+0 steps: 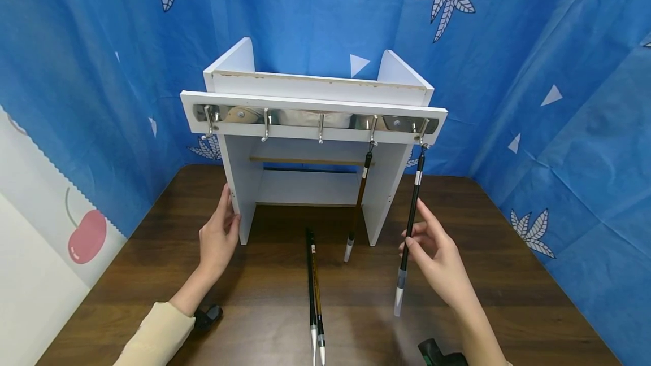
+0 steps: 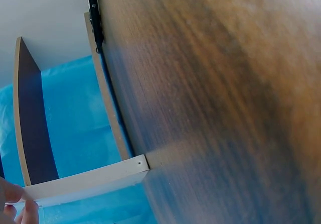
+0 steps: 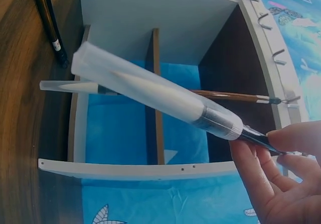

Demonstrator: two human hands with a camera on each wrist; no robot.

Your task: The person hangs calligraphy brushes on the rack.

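A white shelf unit [image 1: 325,85] stands on the table, with a hook rail [image 1: 305,119] across its upper front. My left hand [image 1: 218,236] touches the unit's left side panel with its fingers. In my right hand [image 1: 434,250], thumb and fingers pinch a black-handled calligraphy brush [image 1: 412,208], whose top loop is at the rightmost hook. Its white bristles sit under a clear cap, large in the right wrist view [image 3: 160,93]. A brown calligraphy brush [image 1: 361,191] hangs from the neighbouring hook. Two more brushes [image 1: 313,292] lie side by side on the table between my hands.
The dark wood table [image 1: 264,298] reaches forward to a blue patterned curtain [image 1: 315,10] behind the unit. A black object [image 1: 207,317] is by my left wrist and another [image 1: 439,353] by my right wrist. The three hooks [image 1: 266,125] farther left carry nothing.
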